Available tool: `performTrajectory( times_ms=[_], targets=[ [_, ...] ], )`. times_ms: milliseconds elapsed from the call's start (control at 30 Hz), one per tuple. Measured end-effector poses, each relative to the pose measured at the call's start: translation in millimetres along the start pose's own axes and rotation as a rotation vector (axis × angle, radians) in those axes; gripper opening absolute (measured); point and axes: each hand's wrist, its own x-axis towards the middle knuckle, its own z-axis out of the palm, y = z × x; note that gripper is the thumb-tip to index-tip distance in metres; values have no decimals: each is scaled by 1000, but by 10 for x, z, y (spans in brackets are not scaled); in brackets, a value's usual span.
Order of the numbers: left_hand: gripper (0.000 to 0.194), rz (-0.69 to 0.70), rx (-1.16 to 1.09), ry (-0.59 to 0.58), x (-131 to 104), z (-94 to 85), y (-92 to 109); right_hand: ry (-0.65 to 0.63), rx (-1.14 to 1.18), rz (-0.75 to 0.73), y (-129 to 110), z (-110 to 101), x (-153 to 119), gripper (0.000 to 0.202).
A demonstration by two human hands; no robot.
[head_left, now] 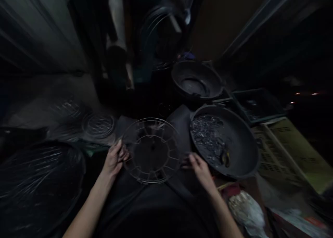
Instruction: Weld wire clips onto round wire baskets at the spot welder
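A round wire frame (173,154), with an outer ring, an inner ring and short wires between them, is in front of me above my dark-clothed lap. My left hand (117,156) is closed on its left edge. On the right side my right hand (194,161) is at the frame's edge with its fingers curled together; its fingertips are dim and blurred, and whether they grip the wire is hidden. Right of the frame, a wide dark bowl (240,144) contains many small shiny pieces (208,132) and a yellow-handled tool (225,159).
Another dark basin (196,80) sits behind the bowl. A yellow crate (299,151) and a plastic bag (246,210) are at the right. Stacked wire rings (99,124) lie left, beyond a large plastic-covered round container (39,186). A person's arm (117,19) shows at the top.
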Motion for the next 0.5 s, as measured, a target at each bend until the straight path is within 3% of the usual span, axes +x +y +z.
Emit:
performTrajectory(
  times_ms=[67,267,433,500],
  targets=[
    [32,11,57,-101,27,-42,21,41,-125,-129,-140,-65,133,54],
    [34,41,190,-243,193,159,155,25,-460,-402,-559,-72,290,47],
    [39,-6,226,-251,134,65,237,-283,-521,-352,-681,-114,436,42],
    [35,-45,146,-212,128,147,234,-308,-516,-320,-740,-104,402,37]
  ],
)
